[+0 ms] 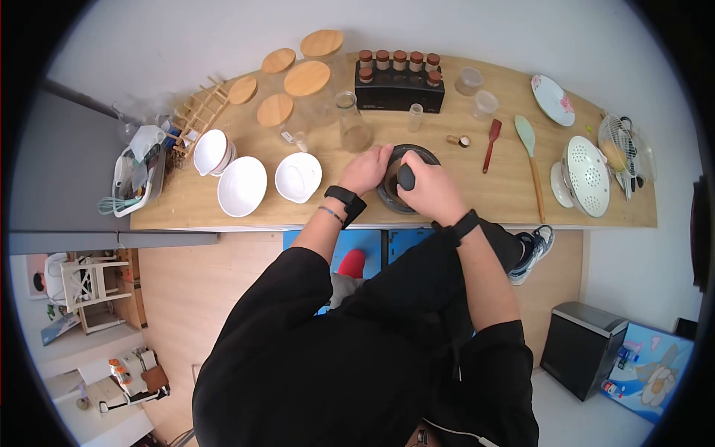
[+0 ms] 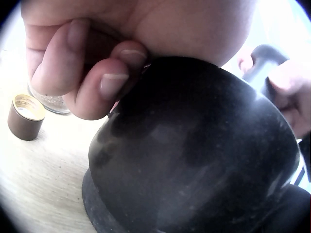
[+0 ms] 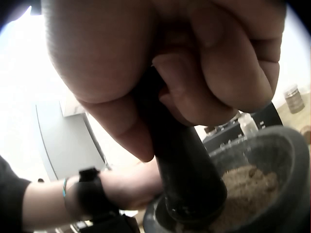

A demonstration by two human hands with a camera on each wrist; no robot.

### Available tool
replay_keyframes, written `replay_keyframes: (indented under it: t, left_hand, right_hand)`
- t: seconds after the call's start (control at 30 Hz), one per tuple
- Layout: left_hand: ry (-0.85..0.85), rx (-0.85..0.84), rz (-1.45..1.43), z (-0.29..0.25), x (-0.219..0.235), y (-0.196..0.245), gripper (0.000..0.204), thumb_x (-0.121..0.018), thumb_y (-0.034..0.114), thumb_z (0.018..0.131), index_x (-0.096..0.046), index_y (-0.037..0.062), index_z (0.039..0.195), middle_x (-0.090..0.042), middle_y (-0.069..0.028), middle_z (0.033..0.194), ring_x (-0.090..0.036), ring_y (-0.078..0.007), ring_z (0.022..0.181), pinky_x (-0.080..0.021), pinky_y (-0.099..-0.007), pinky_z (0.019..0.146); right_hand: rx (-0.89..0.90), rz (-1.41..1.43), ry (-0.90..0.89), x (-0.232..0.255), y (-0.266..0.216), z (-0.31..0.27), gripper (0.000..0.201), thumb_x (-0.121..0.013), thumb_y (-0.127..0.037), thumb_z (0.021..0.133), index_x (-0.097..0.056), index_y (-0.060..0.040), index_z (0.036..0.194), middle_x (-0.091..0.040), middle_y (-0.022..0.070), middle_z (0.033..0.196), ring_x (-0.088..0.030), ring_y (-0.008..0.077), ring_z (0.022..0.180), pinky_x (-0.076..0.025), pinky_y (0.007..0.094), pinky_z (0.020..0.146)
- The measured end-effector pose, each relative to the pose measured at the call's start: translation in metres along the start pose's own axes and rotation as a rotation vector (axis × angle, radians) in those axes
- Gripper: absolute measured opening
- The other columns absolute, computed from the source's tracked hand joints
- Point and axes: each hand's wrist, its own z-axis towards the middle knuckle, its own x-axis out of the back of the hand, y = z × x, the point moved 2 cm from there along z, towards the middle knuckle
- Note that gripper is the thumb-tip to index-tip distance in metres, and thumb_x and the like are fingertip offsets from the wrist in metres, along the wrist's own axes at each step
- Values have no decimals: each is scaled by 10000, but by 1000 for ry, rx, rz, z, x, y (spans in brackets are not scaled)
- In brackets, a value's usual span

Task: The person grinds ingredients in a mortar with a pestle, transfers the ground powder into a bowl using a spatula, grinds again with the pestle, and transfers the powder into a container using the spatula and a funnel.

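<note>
A dark stone mortar (image 2: 194, 155) stands near the front edge of the counter, in front of the person. The left hand (image 1: 365, 171) grips its rim, fingers curled at the edge in the left wrist view. In the right hand (image 1: 433, 192) is a black pestle (image 3: 187, 170), the fingers wrapped round its upper part. The pestle's lower end reaches down into the mortar, beside coarse brown powder (image 3: 250, 191) lying in the bowl. Behind the mortar, a brown cap (image 2: 25, 124) rests with its opening up.
White bowls (image 1: 242, 186) and wood-lidded jars (image 1: 307, 79) stand to the left. A black spice rack (image 1: 400, 93) and a glass carafe (image 1: 354, 132) are behind. Rightward lie a red spatula (image 1: 491, 145), a green spoon (image 1: 526, 138) and a white colander (image 1: 587, 177).
</note>
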Motion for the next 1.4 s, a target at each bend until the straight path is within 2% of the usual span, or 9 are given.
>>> replay_keyframes:
  t: [0.27, 0.43, 0.67, 0.83, 0.97, 1.03, 1.07, 1.17, 1.4]
  left_hand:
    - [-15, 52, 10, -1, -1, -1, 570, -328, 488, 1033, -656, 22, 1031, -673, -264, 1024, -624, -443, 1008, -483, -506, 882]
    - [-8, 42, 21, -2, 2, 1, 568, -334, 487, 1033, -658, 21, 1019, -673, -264, 1014, -622, -444, 1004, -481, -504, 877]
    - [0, 24, 2, -2, 1, 3, 568, -343, 483, 1033, -664, 15, 1009, -673, -267, 1006, -622, -441, 1004, -480, -497, 883]
    - [-11, 61, 46, -4, 3, 4, 565, -348, 480, 1034, -663, 12, 996, -670, -273, 1002, -621, -448, 996, -479, -506, 878]
    - [-16, 47, 5, -1, 0, 1, 570, -348, 485, 1033, -664, 11, 997, -670, -275, 1010, -622, -450, 995, -481, -509, 879]
    - [-6, 43, 22, -1, -1, 2, 568, -347, 481, 1034, -663, 12, 998, -669, -277, 1006, -622, -453, 991, -481, -511, 876]
    - [4, 43, 43, -2, 1, 2, 565, -346, 478, 1036, -663, 12, 999, -668, -279, 1003, -621, -455, 988, -481, -513, 872]
    - [-8, 34, 44, -2, 1, 2, 559, -344, 474, 1037, -662, 15, 1003, -667, -281, 995, -622, -457, 981, -482, -517, 867]
    - [-2, 18, 32, 0, 1, 2, 563, -341, 479, 1036, -664, 19, 1007, -670, -277, 987, -626, -452, 981, -484, -518, 865]
  right_hand:
    - [-24, 45, 20, 16, -9, -5, 296, -668, -140, 763, -541, -84, 1024, -677, 204, 841, -643, 434, 832, -505, 524, 699]
    - [47, -28, 75, -4, 9, 1, 301, -676, -128, 757, -541, -68, 1020, -676, 209, 843, -645, 428, 836, -503, 530, 684]
    - [-41, 26, 92, 11, -1, 2, 267, -654, -145, 780, -545, -85, 1016, -671, 218, 822, -640, 440, 815, -496, 534, 672]
    - [-89, -97, -13, 11, 10, 5, 260, -651, -174, 800, -544, -89, 1021, -669, 214, 816, -636, 443, 816, -490, 531, 670]
    - [-120, 8, 60, 14, 6, 2, 292, -662, -178, 797, -540, -87, 1046, -670, 216, 830, -632, 452, 822, -492, 526, 675]
    - [21, 85, 81, -5, 19, 4, 317, -671, -177, 792, -541, -87, 1068, -672, 218, 849, -633, 454, 832, -493, 525, 689]
    - [-89, 67, 35, -4, 16, 4, 331, -680, -179, 785, -547, -85, 1072, -676, 215, 860, -638, 447, 837, -492, 527, 703]
    - [-105, -15, -33, 6, 19, 4, 332, -676, -169, 777, -548, -86, 1072, -677, 213, 862, -639, 442, 839, -492, 524, 710]
    - [-102, 15, -14, 29, 4, -3, 301, -655, -162, 773, -553, -84, 1045, -678, 210, 854, -640, 440, 833, -498, 520, 691]
